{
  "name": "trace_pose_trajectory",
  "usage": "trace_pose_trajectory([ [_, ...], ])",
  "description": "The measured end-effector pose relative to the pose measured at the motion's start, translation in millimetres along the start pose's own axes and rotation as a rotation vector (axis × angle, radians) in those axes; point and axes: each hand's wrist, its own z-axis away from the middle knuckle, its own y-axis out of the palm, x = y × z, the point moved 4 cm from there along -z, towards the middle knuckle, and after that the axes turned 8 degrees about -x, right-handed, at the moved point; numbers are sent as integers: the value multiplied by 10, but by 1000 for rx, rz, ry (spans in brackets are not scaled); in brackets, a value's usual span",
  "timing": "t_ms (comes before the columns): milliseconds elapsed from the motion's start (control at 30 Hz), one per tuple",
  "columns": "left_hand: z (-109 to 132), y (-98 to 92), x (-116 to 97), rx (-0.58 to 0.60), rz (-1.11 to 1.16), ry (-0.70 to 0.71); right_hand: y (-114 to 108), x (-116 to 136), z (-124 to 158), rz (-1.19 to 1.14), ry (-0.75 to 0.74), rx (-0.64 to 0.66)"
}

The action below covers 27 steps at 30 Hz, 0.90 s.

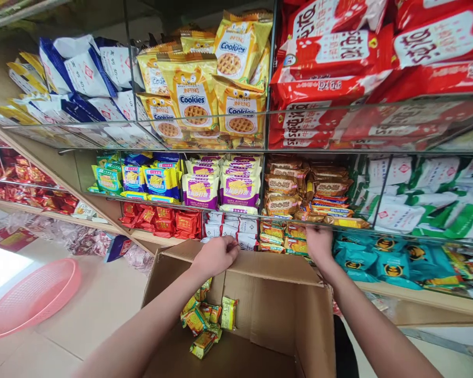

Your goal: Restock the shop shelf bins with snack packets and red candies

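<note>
My left hand [216,255] curls over the far flap of an open cardboard box [276,310], fingers closed on the flap's edge. My right hand [319,243] reaches past the box into the lowest shelf bin, fingers hidden among small yellow-green snack packets [278,232]. Several matching yellow-green packets [205,320] lie in the bottom of the box.
Glass-fronted shelves [205,128] hold yellow cookie bags [193,94], red bags [339,58], purple soda biscuits [220,189], teal packs [378,257] and red packets [161,220]. A pink plastic basket [31,296] lies on the tiled floor at left.
</note>
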Motion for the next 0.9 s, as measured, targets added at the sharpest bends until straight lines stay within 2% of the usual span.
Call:
trace_pose_trajectory([
  [67,5,-2,-6,-1,-5,-1,-115,23,98,163,-67,22],
  [200,7,-7,-24,4,3,-24,-179,216,252,675,-549,188],
  [267,6,-9,-32,5,8,-35,-121,263,267,899,-694,269],
  [333,6,-11,-34,3,8,-45,-53,264,214,1064,-707,298],
  [400,7,-9,-31,4,6,-48,17,244,136,1134,-677,301],
  [533,5,3,-25,1,-4,-30,117,213,31,1086,-657,255],
  [700,6,13,-16,5,-26,-37,157,229,54,1104,-683,220],
  [900,-3,29,2,10,-31,-18,162,249,115,1190,-745,341],
])
